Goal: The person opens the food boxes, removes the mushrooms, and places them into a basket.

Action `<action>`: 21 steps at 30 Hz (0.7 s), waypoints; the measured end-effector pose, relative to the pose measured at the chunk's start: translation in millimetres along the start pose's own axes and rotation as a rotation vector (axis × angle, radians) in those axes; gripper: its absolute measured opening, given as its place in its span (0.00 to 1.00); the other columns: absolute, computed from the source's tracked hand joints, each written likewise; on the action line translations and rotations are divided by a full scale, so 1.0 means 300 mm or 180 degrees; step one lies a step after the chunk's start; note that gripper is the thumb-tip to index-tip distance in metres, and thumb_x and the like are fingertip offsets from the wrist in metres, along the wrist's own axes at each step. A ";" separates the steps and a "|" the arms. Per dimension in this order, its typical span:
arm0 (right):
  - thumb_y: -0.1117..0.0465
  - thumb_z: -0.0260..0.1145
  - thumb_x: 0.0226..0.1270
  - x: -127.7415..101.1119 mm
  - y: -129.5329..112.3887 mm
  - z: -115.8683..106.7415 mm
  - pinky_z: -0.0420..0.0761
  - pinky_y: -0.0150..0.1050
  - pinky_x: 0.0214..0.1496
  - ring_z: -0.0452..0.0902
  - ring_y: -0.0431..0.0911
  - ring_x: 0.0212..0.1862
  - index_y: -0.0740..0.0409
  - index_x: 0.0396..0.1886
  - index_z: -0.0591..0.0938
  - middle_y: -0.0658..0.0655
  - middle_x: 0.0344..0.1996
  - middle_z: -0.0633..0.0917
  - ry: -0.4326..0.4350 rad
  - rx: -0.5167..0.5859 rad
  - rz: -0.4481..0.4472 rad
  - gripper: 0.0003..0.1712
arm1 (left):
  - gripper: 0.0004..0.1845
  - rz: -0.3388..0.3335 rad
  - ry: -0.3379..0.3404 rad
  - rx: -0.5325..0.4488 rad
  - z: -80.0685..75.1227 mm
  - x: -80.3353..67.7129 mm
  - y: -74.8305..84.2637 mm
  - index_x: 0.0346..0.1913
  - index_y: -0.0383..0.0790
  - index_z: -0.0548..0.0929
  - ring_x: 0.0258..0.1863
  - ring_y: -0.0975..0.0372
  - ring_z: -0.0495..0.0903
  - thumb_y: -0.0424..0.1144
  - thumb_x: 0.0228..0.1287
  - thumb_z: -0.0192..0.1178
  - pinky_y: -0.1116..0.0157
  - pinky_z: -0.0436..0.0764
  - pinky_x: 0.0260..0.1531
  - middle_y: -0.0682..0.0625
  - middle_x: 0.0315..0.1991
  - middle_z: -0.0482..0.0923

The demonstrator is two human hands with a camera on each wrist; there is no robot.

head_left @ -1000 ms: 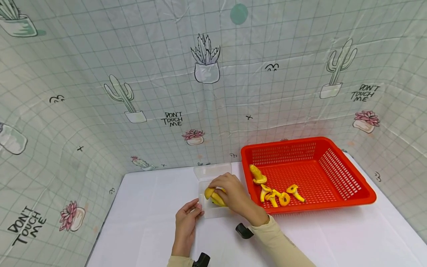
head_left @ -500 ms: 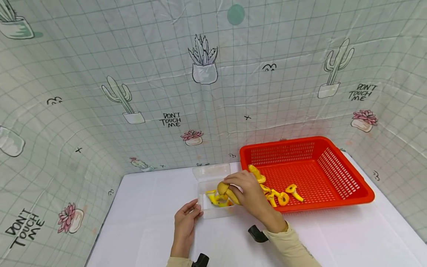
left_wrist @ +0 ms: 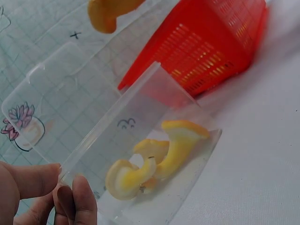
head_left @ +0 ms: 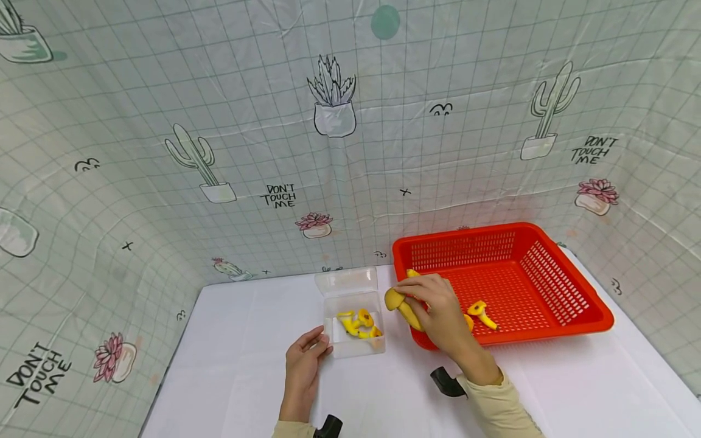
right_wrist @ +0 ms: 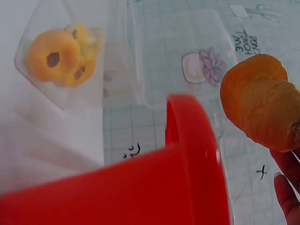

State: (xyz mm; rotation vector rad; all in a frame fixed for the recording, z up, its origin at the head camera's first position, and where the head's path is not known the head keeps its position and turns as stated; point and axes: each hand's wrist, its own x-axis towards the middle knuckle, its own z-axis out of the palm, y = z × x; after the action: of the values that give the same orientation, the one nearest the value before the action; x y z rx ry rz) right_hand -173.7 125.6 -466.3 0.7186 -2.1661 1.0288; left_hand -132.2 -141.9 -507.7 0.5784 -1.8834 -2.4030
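My left hand point(head_left: 303, 371) pinches the near-left edge of a clear plastic box point(head_left: 356, 349) between thumb and fingers. Several small yellow mushrooms point(left_wrist: 180, 145) lie inside, their caps dark-centred in the right wrist view. The box's hinged lid point(head_left: 347, 281) is folded back. My right hand point(head_left: 449, 313) grips a larger yellow-brown mushroom point(head_left: 408, 315) by its stem, held up over the near-left rim of the red basket point(head_left: 547, 283). Its rounded cap points left, and the right wrist view shows the mushroom point(right_wrist: 258, 101) large, with fingertips below it.
In the basket a small yellow mushroom point(head_left: 483, 314) lies near the front. Others at its left end are mostly hidden behind my right hand. White cloth point(head_left: 246, 353) covers the table, and a patterned curtain point(head_left: 263, 152) rises behind and at both sides.
My right hand has carried the larger mushroom from over the plastic box rightward to the basket, uncovering the small mushrooms in the box. The left hand has stayed at the box's edge.
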 end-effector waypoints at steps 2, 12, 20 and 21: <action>0.79 0.79 0.53 -0.006 0.010 -0.015 0.71 0.41 0.48 0.80 0.53 0.52 0.59 0.44 0.93 0.55 0.46 0.90 0.0024 -0.0017 0.0005 0.20 | 0.22 0.0001 -0.0001 -0.0001 0.000 0.000 0.000 0.65 0.15 0.74 0.39 0.64 0.81 0.21 0.71 0.61 0.74 0.87 0.39 0.46 0.44 0.80; 0.83 0.79 0.48 -0.033 0.069 -0.092 0.67 0.37 0.44 0.79 0.52 0.48 0.61 0.44 0.92 0.55 0.45 0.91 0.0158 -0.0161 0.0012 0.23 | 0.22 -0.0008 -0.0009 0.0016 -0.001 0.005 -0.003 0.65 0.15 0.74 0.38 0.65 0.81 0.21 0.72 0.61 0.73 0.87 0.39 0.46 0.44 0.81; 0.85 0.78 0.49 -0.036 0.113 -0.164 0.67 0.39 0.46 0.79 0.53 0.47 0.64 0.43 0.92 0.57 0.43 0.90 0.0208 -0.0339 0.0110 0.22 | 0.22 -0.0015 0.0011 0.0027 -0.001 0.002 -0.001 0.65 0.15 0.74 0.38 0.65 0.81 0.21 0.71 0.61 0.73 0.87 0.39 0.48 0.43 0.81; 0.85 0.77 0.49 -0.036 0.118 -0.172 0.67 0.40 0.46 0.79 0.53 0.46 0.64 0.43 0.92 0.58 0.43 0.90 0.0213 -0.0361 0.0139 0.22 | 0.22 -0.0011 0.0010 0.0026 -0.001 0.002 -0.002 0.65 0.15 0.74 0.37 0.65 0.81 0.21 0.71 0.61 0.73 0.87 0.39 0.48 0.43 0.81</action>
State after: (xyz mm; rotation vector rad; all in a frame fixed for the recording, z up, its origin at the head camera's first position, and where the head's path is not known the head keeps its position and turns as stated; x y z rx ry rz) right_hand -175.5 189.0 -465.2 0.5787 -2.1712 0.9301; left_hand -132.6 -142.2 -508.4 0.5862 -1.8936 -2.3961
